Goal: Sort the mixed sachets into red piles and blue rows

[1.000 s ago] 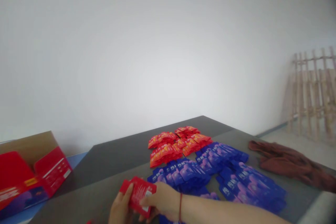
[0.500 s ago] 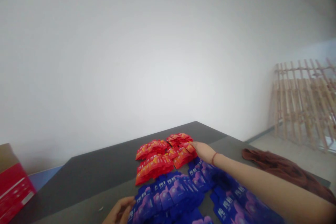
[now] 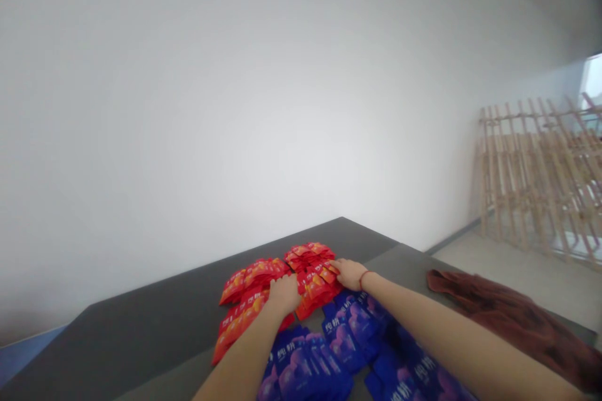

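Red sachets with orange fruit prints lie in overlapping rows on the dark table. My right hand [image 3: 348, 274] is at the right side of the near right row of red sachets [image 3: 316, 285], its fingers closed on the edge. Against the left side of that same row is my left hand [image 3: 285, 293], its fingertips partly hidden. Together the hands pinch the row from both sides. Behind it sits another row of red sachets [image 3: 309, 254]. More red sachets [image 3: 239, 313] lie left of my left hand. Nearer to me, purple-blue sachets [image 3: 301, 363] are spread in rows under my forearms.
The dark grey table [image 3: 155, 319] stands by a white wall [image 3: 235, 106]. A brown cloth [image 3: 503, 310] lies along its right edge. Wooden slatted racks [image 3: 531, 175] lean at the far right, beyond the table.
My left hand has moved from the near purple-blue sachets forward to the red ones. My right hand stays at the red row's right side. The view has shifted, and the red box at left is out of sight.
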### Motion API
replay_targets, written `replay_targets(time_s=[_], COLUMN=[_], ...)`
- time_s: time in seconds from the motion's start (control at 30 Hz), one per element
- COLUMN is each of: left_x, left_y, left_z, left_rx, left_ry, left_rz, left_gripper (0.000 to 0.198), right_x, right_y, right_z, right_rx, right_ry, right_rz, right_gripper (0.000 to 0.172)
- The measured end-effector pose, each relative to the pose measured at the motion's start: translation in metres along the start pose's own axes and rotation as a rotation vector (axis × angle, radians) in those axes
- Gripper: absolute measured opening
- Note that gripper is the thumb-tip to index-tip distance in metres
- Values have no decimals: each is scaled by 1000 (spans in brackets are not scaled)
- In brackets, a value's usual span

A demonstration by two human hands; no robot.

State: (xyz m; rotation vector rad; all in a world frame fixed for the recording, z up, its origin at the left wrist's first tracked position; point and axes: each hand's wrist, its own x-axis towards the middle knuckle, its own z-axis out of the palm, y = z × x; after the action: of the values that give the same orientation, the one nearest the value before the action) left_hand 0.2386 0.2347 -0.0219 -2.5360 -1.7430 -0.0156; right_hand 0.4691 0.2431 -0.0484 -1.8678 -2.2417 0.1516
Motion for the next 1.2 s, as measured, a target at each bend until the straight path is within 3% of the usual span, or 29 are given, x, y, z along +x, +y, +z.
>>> replay_targets(time_s=[0.2,0.6,0.77,1.03,1.2], left_x=[22,16,22,35,25], left_y=[8,7,9,12,9], left_z=[10,18,19,8,-9], left_rx=[83,149,184,275,321], left_ry=[-117,-34,-5,60,100], left_rz=[22,68,152,283,352], left_gripper=[32,32,29,24,20], right_x=[2,15,10,13,12], right_y=[5,7,11,14,12], right_z=[-8,-1,2,0,0], right_rx=[-31,36,29,8,18], right_ry=[-72,-93,-81,-93,-91], right_rz=[-60,-178,-178,-152,-151], right_gripper=[62,68,70,70,71])
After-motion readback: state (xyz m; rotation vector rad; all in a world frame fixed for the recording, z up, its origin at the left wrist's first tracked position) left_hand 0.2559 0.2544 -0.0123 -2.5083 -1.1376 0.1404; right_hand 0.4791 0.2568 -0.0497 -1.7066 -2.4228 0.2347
